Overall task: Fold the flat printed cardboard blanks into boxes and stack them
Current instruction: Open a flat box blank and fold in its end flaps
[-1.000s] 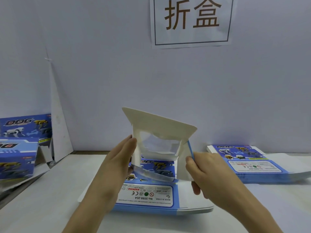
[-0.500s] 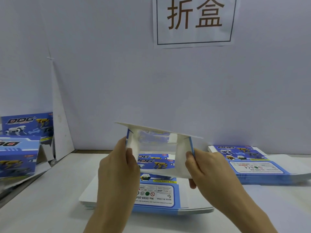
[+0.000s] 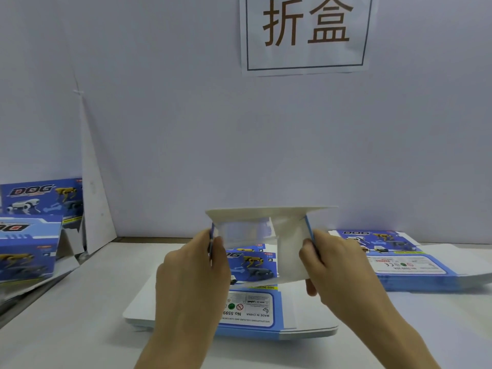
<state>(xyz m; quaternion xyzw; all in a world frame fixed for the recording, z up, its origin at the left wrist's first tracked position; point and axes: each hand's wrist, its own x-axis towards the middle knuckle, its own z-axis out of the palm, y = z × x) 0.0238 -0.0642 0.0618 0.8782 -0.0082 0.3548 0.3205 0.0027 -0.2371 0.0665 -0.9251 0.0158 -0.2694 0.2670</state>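
I hold a half-formed cardboard box [image 3: 290, 251] in the air over the table, its open white inside facing me and a white top flap lying almost level. My left hand [image 3: 194, 272] grips its left wall, thumb on the near side. My right hand [image 3: 335, 270] grips the right wall, fingers curled round the edge. Beneath the box lies a pile of flat blue printed blanks [image 3: 255, 312]. A second pile of blanks [image 3: 399, 265] lies at the right.
Folded blue "DOG" boxes [image 3: 29, 235] stand stacked at the far left against the white wall. A white paper sign [image 3: 306, 33] hangs above. The white table [image 3: 87, 315] reaches to my near edge.
The box was squared up and opened wider between my hands. Its top flap dropped from a steep tilt to nearly level. Both hands shifted slightly apart.
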